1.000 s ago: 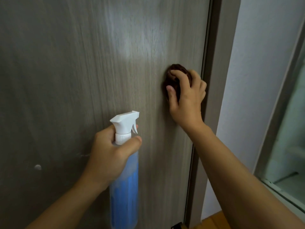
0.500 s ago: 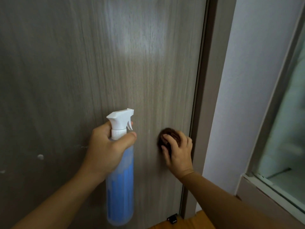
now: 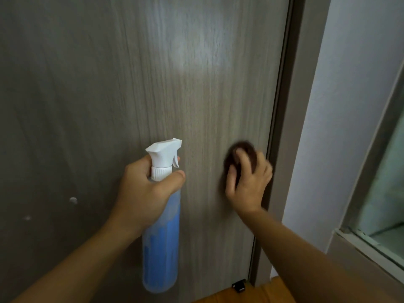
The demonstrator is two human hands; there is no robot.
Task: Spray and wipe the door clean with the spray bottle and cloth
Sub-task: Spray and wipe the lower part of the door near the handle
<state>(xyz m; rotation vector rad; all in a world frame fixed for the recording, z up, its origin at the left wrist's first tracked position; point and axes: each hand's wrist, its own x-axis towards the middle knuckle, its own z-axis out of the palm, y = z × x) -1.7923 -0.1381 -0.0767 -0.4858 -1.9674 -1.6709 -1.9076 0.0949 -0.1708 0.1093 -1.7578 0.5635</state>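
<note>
Two hands, cloth (image 3: 241,155) under right fingers (image 3: 242,159), bottle (image 3: 160,243) in left fingers (image 3: 175,178)

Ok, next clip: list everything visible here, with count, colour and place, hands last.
door: one, grey-brown wood grain, fills left and centre.
door frame: one, grey-brown, right of door.
wall: one, pale, right of frame.
window: one, pale frame, far right, partly in view.
floor: brown wood, bottom edge.
spray bottle: one, blue with white trigger head, upright before the door.
cloth: one, dark brown, bunched against the door near its right edge, blurred.
left hand: grips bottle neck.
right hand: holds cloth.
</note>
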